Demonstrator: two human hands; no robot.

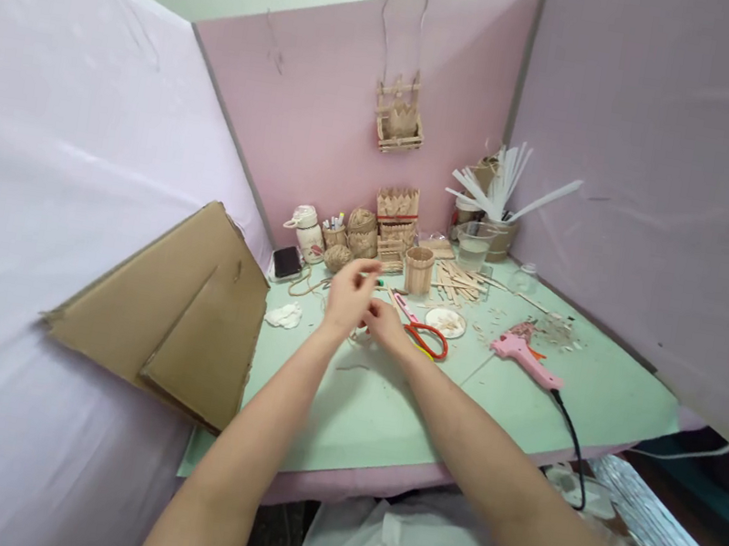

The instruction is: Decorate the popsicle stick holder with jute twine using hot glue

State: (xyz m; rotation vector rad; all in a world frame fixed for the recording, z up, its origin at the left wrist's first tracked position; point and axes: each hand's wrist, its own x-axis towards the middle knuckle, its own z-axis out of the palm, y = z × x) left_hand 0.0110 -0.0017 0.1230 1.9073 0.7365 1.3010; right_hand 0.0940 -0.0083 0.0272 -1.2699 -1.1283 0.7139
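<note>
Over the middle of the green tabletop my two hands come close together. My left hand [348,296] is raised a little with fingers bent into a pinch; whatever it holds is too small to make out. Lower and to its right, my right hand [384,323] has its fingers closed, and their tips are partly hidden by the left hand. A thin pale strand lies beneath them. Red-handled scissors [431,341] rest just right of my right hand, beside a white round lid [446,323] with scraps on it. A wooden-stick cup [418,270] stands beyond the hands.
A pink glue gun [528,359] lies at right, its black cord running off the table's edge. Wooden sticks [460,282] are heaped behind. Twine balls [362,232], a white bottle [306,232] and a water jug [473,246] line the back. Cardboard [191,319] leans at left.
</note>
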